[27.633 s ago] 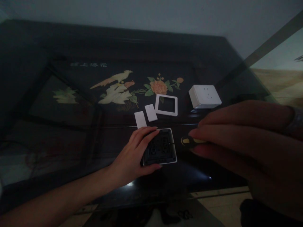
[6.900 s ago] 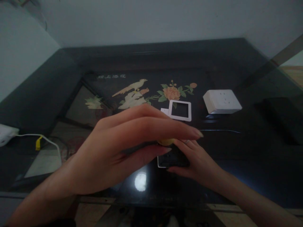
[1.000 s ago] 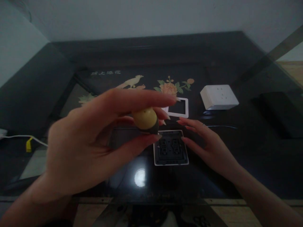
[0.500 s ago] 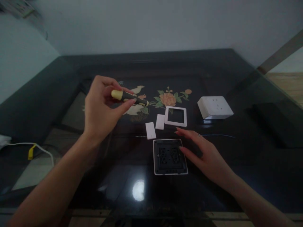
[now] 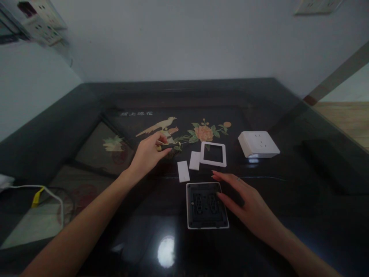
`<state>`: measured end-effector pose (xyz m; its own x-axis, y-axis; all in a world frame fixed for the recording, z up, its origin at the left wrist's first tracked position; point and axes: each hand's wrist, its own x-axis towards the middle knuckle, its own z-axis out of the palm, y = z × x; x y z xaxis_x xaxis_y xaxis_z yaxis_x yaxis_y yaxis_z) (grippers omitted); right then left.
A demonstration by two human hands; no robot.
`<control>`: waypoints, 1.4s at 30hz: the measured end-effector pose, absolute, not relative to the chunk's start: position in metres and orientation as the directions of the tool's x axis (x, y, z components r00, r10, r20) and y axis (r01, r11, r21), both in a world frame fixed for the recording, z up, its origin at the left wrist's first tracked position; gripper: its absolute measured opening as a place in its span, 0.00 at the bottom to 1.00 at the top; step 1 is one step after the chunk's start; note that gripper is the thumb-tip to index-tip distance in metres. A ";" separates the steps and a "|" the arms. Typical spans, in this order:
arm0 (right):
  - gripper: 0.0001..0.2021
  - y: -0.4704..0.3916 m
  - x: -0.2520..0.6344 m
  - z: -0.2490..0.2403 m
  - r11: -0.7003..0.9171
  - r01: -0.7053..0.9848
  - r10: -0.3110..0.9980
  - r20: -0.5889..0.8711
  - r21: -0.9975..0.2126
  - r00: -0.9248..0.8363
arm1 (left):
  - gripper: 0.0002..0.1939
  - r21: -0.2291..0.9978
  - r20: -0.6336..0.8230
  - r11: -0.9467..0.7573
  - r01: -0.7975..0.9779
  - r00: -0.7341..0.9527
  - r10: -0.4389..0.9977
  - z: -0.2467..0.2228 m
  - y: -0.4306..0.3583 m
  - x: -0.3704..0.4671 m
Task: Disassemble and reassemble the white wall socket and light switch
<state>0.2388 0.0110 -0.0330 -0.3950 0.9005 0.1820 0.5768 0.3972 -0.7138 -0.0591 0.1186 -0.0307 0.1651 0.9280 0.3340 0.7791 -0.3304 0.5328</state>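
My left hand [image 5: 150, 151] grips the dark and yellow handle of a screwdriver [image 5: 171, 146], low over the table's bird and flower picture. Its thin shaft points right, toward a white square frame [image 5: 202, 154]. Beside that frame lie two white rectangular plates [image 5: 183, 171]. Closer to me rests a wall switch base [image 5: 206, 215], black inside with a white rim. My right hand [image 5: 245, 196] hovers at its right edge, fingers apart, holding nothing. The thumb tip overlaps the base; whether it touches cannot be made out.
A white socket box [image 5: 258, 144] stands to the right on the dark glossy table [image 5: 259, 215]. A white cable with a yellow tag [image 5: 37, 197] runs at the left edge. Power sockets [image 5: 43, 29] are at upper left, and a wall socket [image 5: 318, 5] is at upper right.
My left hand has lowered toward the tabletop with the screwdriver, which now lies flatter. The view has tilted up, showing more wall. My right hand stays beside the switch base.
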 end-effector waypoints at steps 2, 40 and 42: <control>0.19 0.012 0.239 -0.033 0.407 0.576 0.897 0.190 -0.709 -0.400 | 0.11 0.499 0.286 -0.330 0.801 0.207 0.936 -0.032 0.118 -0.058; 0.15 0.037 0.249 -0.021 0.429 0.634 0.902 0.259 -0.644 -0.347 | 0.12 0.305 0.188 -0.334 0.892 0.288 0.939 -0.016 0.110 -0.053; 0.16 0.047 0.247 -0.017 0.458 0.635 0.885 0.253 -0.622 -0.391 | 0.11 0.331 0.230 -0.372 0.867 0.308 0.923 -0.006 0.107 -0.051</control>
